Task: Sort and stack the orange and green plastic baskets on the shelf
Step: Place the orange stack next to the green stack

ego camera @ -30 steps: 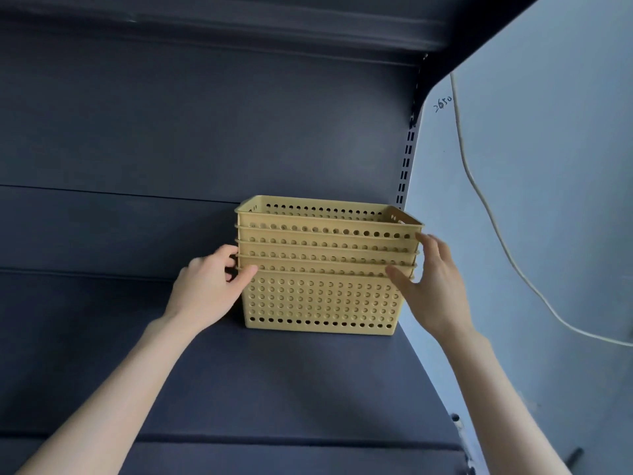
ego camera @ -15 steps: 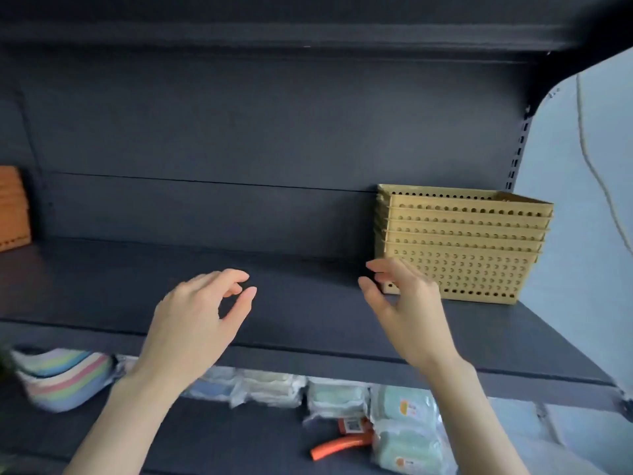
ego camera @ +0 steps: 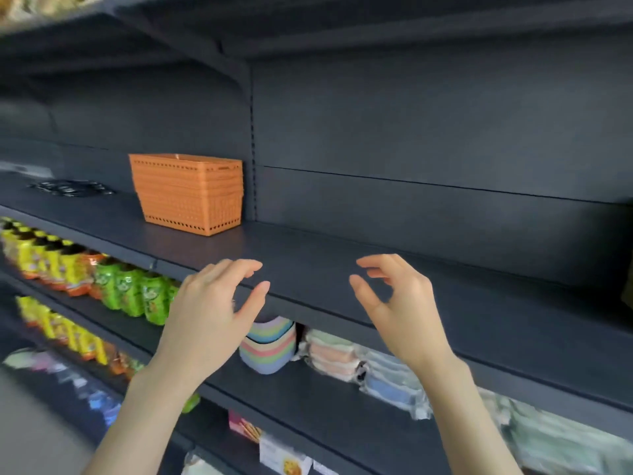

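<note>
The stack of orange baskets sits nested on the dark shelf, toward the back and left of the middle, with its right side just beside the slotted upright. Both hands hang in the air by the shelf's front edge, well apart from the stack. The left hand has a slack grip: fingers gently curved, thumb out, nothing in it. The right hand is much the same, its fingers loosely hooked over an empty palm. The 2 hands are level with each other, with a gap between them.

Further left on the same shelf lie some flat dark items (too blurred to name). At the shelf's far right edge a sliver of olive-yellow is cut off by the frame. On the shelf below are green pouches, yellow pouches, a nest of pastel bowls and wrapped packs.
</note>
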